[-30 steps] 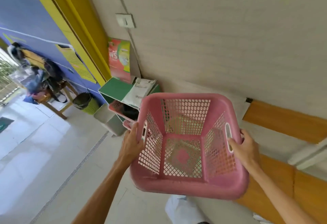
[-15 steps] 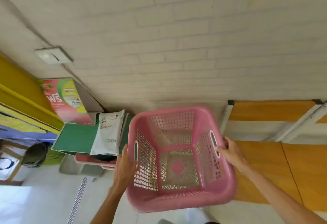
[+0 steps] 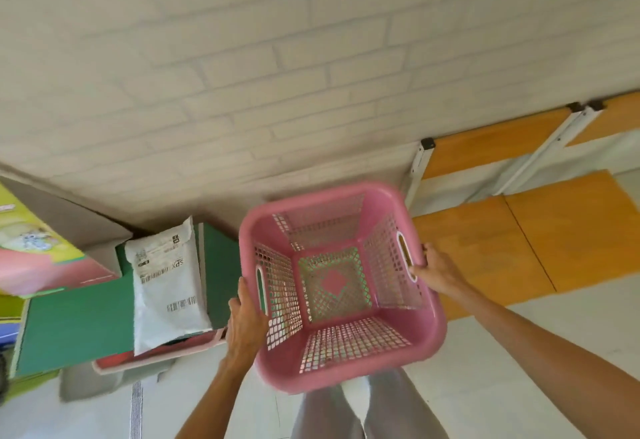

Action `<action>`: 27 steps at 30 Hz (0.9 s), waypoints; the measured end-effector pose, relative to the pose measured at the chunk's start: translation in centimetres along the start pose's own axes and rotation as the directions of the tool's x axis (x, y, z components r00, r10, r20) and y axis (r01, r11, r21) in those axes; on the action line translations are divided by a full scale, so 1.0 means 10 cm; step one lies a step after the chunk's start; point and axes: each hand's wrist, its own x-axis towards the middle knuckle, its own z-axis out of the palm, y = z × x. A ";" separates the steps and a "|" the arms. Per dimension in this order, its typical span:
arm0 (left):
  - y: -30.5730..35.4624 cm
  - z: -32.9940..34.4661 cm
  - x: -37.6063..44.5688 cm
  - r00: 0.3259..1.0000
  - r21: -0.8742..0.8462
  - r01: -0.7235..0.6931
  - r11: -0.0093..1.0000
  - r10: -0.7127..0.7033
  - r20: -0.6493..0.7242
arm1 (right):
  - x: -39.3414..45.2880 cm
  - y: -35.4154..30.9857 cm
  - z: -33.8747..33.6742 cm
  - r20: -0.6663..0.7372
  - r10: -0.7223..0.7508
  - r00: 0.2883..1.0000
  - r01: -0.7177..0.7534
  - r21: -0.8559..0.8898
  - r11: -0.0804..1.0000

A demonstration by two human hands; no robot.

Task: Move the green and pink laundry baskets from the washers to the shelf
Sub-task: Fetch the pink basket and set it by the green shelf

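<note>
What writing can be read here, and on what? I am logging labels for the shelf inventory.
"SPX": on the white mailer bag lying on the green shelf top; it reads upside down in this view.
Barcodes and small print on the same bag: too small to read.
Colourful box at the left edge: printing cut off and blurred, unreadable.
Pink basket, held by the left hand and right hand: no text visible.

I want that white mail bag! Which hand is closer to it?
Left. The left hand grips the pink basket just beside the white mail bag; the right hand holds the far side.
</note>
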 end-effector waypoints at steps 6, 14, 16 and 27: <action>-0.39 0.63 0.61 0.998 0.104 -0.037 0.994 0.032 0.045 | 0.71 0.21 0.78 -0.110 0.105 0.988 -0.113 -0.067 0.991; -0.99 1.62 1.32 0.995 0.205 -0.082 0.975 0.069 0.069 | 1.49 0.72 1.70 -0.138 0.148 0.979 -0.167 -0.139 0.976; -1.09 1.81 1.38 0.997 0.222 -0.063 0.973 0.049 0.066 | 1.60 0.82 1.86 -0.133 0.161 0.978 -0.183 -0.172 0.968; -1.27 1.90 1.56 0.954 0.248 -0.117 0.962 0.039 0.296 | 1.76 0.97 1.93 0.116 0.195 0.974 -0.171 -0.194 0.966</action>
